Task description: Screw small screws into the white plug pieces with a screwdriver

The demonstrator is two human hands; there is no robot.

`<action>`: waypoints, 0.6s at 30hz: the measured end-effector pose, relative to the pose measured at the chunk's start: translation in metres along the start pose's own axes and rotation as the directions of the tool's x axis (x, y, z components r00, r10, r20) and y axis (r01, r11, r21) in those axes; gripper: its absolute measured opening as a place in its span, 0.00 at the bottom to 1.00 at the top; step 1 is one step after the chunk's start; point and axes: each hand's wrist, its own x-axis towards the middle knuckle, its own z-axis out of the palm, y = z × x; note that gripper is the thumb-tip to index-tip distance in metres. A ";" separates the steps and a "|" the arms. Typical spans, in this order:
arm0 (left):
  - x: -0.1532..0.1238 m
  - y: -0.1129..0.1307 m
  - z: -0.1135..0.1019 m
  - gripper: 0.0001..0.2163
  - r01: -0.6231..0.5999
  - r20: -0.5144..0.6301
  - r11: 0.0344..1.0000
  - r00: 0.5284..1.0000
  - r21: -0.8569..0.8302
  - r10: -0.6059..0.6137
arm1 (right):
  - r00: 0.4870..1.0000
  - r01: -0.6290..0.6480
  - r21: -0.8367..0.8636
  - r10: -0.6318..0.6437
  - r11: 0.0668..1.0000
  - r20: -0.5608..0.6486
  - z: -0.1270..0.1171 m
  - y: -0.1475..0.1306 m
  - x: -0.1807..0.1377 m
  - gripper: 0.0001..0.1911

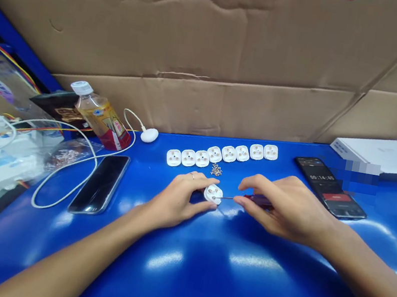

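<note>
My left hand (180, 197) pinches a small white plug part (213, 193) against the blue table (201, 270), fingers curled round it. My right hand (284, 206) grips a thin screwdriver (251, 199) with a dark red handle, and its metal tip touches the white part. Just behind the hands lies a small heap of screws (216, 170). Further back runs a row of several white plug parts (222, 154).
A dark phone (100, 184) lies left of my hands, looped by a white cable (66, 167) with a white puck (149, 135). A tilted bottle (99, 114) sits at the back left. At right are a phone showing a timer (330, 188) and a white box (387, 155). Cardboard (216, 45) walls the back.
</note>
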 end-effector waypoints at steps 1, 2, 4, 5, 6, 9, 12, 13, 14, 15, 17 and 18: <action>0.000 0.000 0.000 0.21 0.006 0.003 1.000 1.000 -0.005 -0.006 | 0.999 -0.013 0.047 0.011 0.999 0.033 -0.001 -0.001 0.001 0.08; 0.000 0.000 0.000 0.21 0.011 0.005 1.000 1.000 -0.010 -0.010 | 0.998 -0.020 0.086 0.015 0.996 0.065 -0.003 -0.001 0.002 0.07; 0.000 0.001 0.001 0.21 0.017 -0.002 1.000 1.000 -0.018 -0.017 | 0.992 -0.062 0.125 0.047 0.990 0.116 -0.005 -0.004 0.004 0.04; 0.000 0.001 0.001 0.21 0.021 -0.009 1.000 1.000 -0.021 -0.021 | 0.989 -0.098 0.128 0.082 0.987 0.123 -0.006 -0.006 0.006 0.03; 0.001 0.001 0.001 0.21 0.027 -0.013 0.999 1.000 -0.024 -0.027 | 0.985 -0.137 0.128 0.121 0.982 0.123 -0.007 -0.007 0.007 0.03; 0.001 0.002 0.001 0.21 0.045 -0.018 0.998 0.999 -0.040 -0.046 | 0.971 -0.232 0.176 0.217 0.957 0.101 -0.009 -0.011 0.009 0.05; 0.001 0.003 0.001 0.21 0.045 -0.012 0.997 0.999 -0.061 -0.046 | 0.970 -0.211 0.247 0.171 0.946 0.173 -0.012 -0.012 0.008 0.04; 0.001 0.002 0.001 0.21 0.047 -0.013 0.997 0.999 -0.069 -0.048 | 0.967 -0.214 0.248 0.170 0.945 0.188 -0.013 -0.011 0.008 0.02; 0.001 0.002 0.002 0.20 0.050 -0.017 0.996 0.999 -0.076 -0.051 | 0.966 -0.222 0.246 0.177 0.943 0.190 -0.013 -0.012 0.008 0.01; 0.001 0.002 0.002 0.20 0.054 -0.025 0.995 0.998 -0.080 -0.056 | 0.959 -0.248 0.251 0.200 0.936 0.201 -0.013 -0.012 0.008 0.01; 0.001 0.001 0.004 0.20 0.060 -0.049 0.995 0.997 -0.077 -0.063 | 0.952 -0.293 0.270 0.254 0.917 0.171 -0.012 -0.015 0.010 0.02; 0.001 0.001 0.004 0.20 0.059 -0.056 0.996 0.996 -0.073 -0.063 | 0.945 -0.319 0.284 0.284 0.904 0.160 -0.011 -0.016 0.012 0.04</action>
